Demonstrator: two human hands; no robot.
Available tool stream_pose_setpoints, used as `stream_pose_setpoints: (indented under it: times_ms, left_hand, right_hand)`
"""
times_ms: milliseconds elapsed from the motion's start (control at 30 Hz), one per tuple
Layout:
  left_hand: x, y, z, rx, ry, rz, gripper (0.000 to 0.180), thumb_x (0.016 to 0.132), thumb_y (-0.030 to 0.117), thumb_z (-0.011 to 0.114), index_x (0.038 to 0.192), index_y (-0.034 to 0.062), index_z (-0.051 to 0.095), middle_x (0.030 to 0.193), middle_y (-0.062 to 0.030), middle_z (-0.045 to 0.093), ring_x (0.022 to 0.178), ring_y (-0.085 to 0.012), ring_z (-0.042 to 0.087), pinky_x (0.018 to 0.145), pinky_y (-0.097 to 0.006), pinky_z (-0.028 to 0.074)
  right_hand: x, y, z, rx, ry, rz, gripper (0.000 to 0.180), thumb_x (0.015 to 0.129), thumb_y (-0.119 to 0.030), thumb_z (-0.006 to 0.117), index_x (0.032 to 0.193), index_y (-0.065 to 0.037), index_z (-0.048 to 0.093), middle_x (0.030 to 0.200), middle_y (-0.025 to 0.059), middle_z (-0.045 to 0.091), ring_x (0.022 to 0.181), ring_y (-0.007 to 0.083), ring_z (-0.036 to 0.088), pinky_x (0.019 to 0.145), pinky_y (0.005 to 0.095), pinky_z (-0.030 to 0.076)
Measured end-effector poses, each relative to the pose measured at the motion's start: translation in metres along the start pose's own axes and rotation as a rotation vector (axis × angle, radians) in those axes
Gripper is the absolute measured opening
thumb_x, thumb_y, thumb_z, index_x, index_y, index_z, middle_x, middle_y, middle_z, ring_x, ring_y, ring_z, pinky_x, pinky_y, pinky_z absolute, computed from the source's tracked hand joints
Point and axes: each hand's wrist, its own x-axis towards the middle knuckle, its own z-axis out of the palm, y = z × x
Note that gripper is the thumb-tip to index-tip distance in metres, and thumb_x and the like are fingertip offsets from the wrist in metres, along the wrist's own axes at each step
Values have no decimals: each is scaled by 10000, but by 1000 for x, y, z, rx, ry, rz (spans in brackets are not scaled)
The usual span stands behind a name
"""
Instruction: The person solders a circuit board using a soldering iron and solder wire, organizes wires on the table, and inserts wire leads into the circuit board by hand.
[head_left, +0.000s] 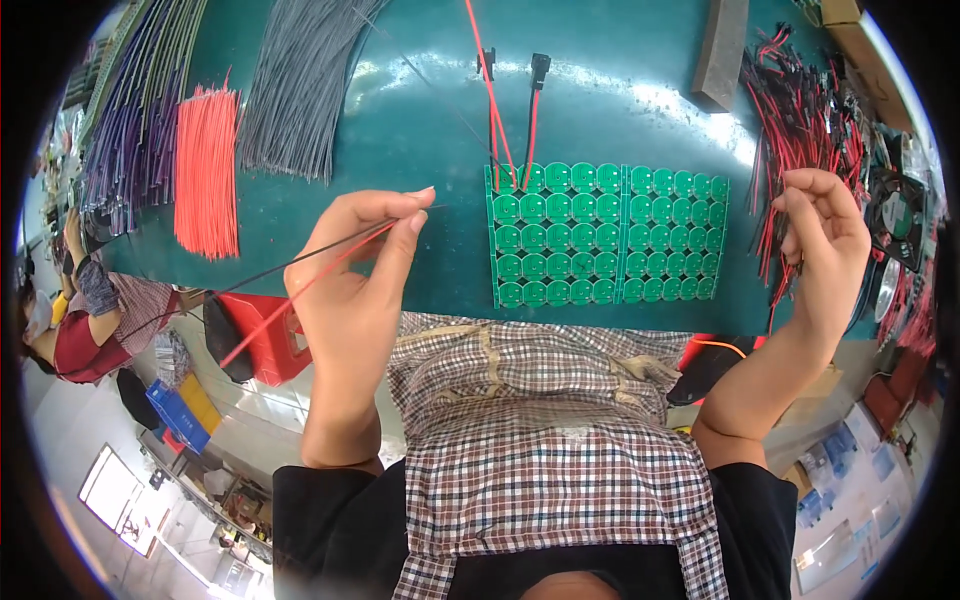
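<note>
My left hand [350,285] is raised left of the green circuit board panel [560,235], with thumb and forefinger closed on a red wire [265,325] and a black wire [265,272]. Both wires trail down to the left. Beside the pile of red-and-black connector leads [795,135], my right hand [830,235] has its fingers curled in a pinch; what they hold, if anything, I cannot make out. The panel carries rows of round boards. At its upper left corner, leads with black connectors [540,72] and a long red wire [474,25] meet the panel.
Bundles of red wires [207,175], grey wires [300,90] and purple-and-green wires [140,130] lie at the far left. A dark metal bar [720,60] sits at the far right, near a black fan [900,220]. Another person [95,325] is off to the left.
</note>
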Motion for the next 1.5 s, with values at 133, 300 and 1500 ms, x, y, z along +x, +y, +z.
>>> stream_pose_setpoints:
  times_ms: [133,300,1500]
  left_hand:
    - [4,-3,7,141,-22,2,82,900,-62,643,966,-27,675,979,-92,729,859,-109,673,721,-225,516]
    - [6,-4,11,234,-20,28,92,894,-56,648,970,-17,681,965,-90,731,871,-113,680,738,-230,525]
    - [3,0,70,171,103,178,118,823,-4,756,916,-2,682,846,-67,698,713,-121,691,588,-244,572]
  right_hand:
    - [0,0,-3,176,-55,-174,293,921,11,588,1207,38,649,979,86,709,711,42,568,587,168,417]
    - [3,6,12,165,166,-345,225,921,16,634,1135,82,659,1004,118,710,853,113,652,700,212,505]
    - [22,31,57,-55,295,-502,199,889,77,644,1086,70,673,994,110,716,902,152,698,840,255,548]
